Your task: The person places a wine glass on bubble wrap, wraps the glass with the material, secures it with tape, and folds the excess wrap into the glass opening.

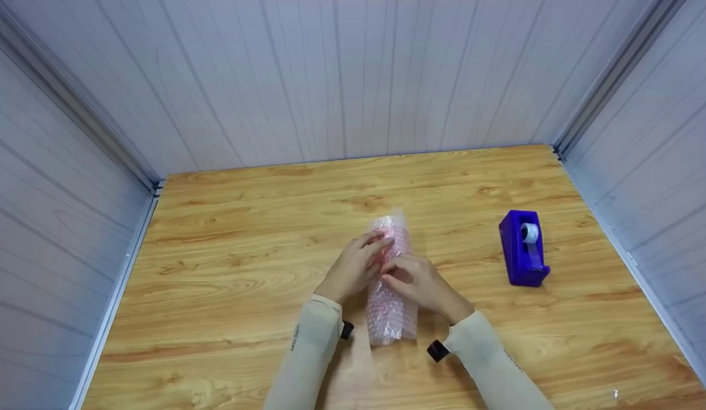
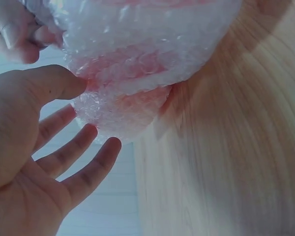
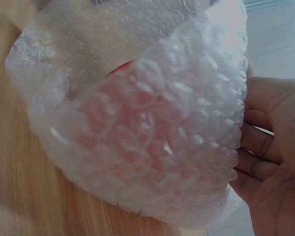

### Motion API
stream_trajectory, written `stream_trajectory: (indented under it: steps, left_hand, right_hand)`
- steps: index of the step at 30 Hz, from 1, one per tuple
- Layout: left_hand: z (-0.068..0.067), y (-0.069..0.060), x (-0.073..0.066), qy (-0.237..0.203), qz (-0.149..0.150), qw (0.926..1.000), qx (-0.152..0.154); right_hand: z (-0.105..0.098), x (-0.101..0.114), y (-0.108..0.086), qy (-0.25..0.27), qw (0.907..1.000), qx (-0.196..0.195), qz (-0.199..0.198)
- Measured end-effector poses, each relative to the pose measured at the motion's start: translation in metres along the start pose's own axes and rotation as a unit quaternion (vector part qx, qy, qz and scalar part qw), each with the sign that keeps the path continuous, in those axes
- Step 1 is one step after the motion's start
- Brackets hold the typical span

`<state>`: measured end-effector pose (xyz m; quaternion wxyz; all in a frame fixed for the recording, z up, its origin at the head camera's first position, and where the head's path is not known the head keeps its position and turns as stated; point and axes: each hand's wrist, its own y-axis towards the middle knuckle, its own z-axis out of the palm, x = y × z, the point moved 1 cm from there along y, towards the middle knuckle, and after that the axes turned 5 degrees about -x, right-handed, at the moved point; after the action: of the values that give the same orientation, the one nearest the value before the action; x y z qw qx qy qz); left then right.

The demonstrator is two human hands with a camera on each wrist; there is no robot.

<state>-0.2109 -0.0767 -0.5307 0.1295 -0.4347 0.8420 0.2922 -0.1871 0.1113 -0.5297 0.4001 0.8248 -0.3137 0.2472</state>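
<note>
- In the head view, the left hand (image 1: 348,267) is resting on the bubble wrap (image 1: 390,313), and its fingers are bending softly, a little apart.
- The right hand (image 1: 424,283) is pinching at the wrap just beside the left fingers. Its thumb and first finger are curling close to each other.
- The bubble wrap is lying right under both hands' fingers, on the wood table (image 1: 245,285). It is making a long tube, bumpy, shiny and see-through, with red showing through.
- A blue tape holder (image 1: 515,256) is standing well to the right of the right fingers. It is looking smooth and boxy, and it is holding a small round roll of tape (image 1: 530,232).
- Behind the fingers, pale sleeves (image 1: 316,336) are covering the arms. They are showing dark writing, too small to read.
- In the left wrist view, the left thumb is touching the bumpy wrap. Three fingers are reaching out, spread apart from the thumb; the first finger is hiding.
- The right fingers are bending beside the wrap, past the left thumb.
- In the right wrist view, the right fingers are curling at the wrap's edge, and some tips are hiding behind it.
- Beside those fingers, the tube's wide end is gaping. A red thing (image 3: 121,68) is peeking out inside; I cannot tell its whole shape.
</note>
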Motion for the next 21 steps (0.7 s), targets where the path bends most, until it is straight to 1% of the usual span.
stream_trajectory:
  steps: [4,8,13,16,21]
  left_hand:
    - [0.0,0.001,0.0,-0.001,-0.004,1.0,0.002]
    - [-0.002,0.002,-0.001,0.01,-0.008,0.9998,0.012]
    - [-0.004,0.005,-0.002,0.019,-0.002,0.9996,0.022]
    - [-0.006,0.005,-0.003,0.02,-0.004,0.9995,0.025]
    - [-0.005,0.006,-0.004,0.013,-0.002,0.9997,0.023]
  right_hand:
    - [-0.002,-0.001,-0.002,0.001,0.9999,0.013,0.007]
    - [-0.002,-0.002,-0.003,0.006,0.9997,0.021,0.006]
    - [0.0,-0.003,-0.005,0.012,0.9998,0.012,-0.007]
    - [0.002,-0.002,-0.007,0.013,0.9998,0.006,-0.016]
    - [0.004,0.002,-0.014,0.023,0.999,0.006,-0.037]
